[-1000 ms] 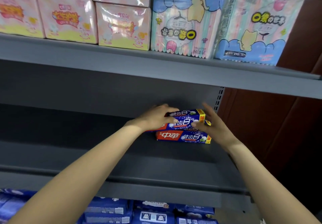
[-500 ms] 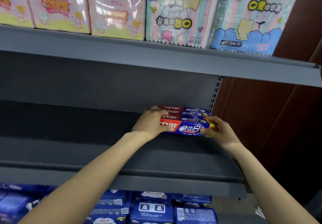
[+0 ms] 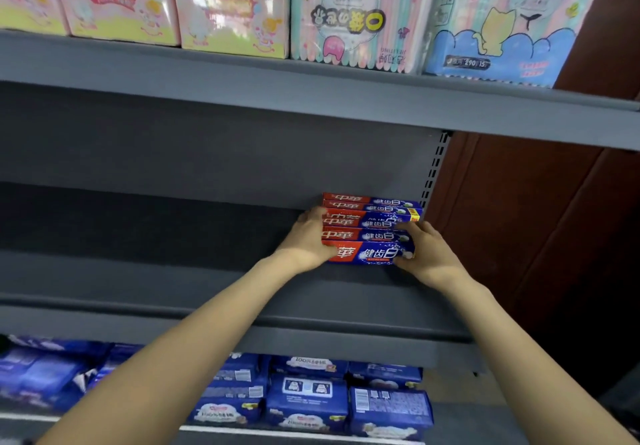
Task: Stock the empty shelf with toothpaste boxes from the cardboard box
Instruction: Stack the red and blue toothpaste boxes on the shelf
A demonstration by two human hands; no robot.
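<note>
The grey shelf (image 3: 138, 271) lies bare to the left. The left hand (image 3: 308, 240) grips the left end of the toothpaste boxes (image 3: 372, 231), stacked at the far right corner by the slotted upright (image 3: 433, 171); the right hand (image 3: 424, 254) grips their right end.

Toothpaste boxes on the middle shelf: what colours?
Red at the left end, blue along the rest, on the toothpaste boxes; head view.

A shop: grey metal shelving (image 3: 311, 94) stacked with packaged goods (image 3: 353, 11).
</note>
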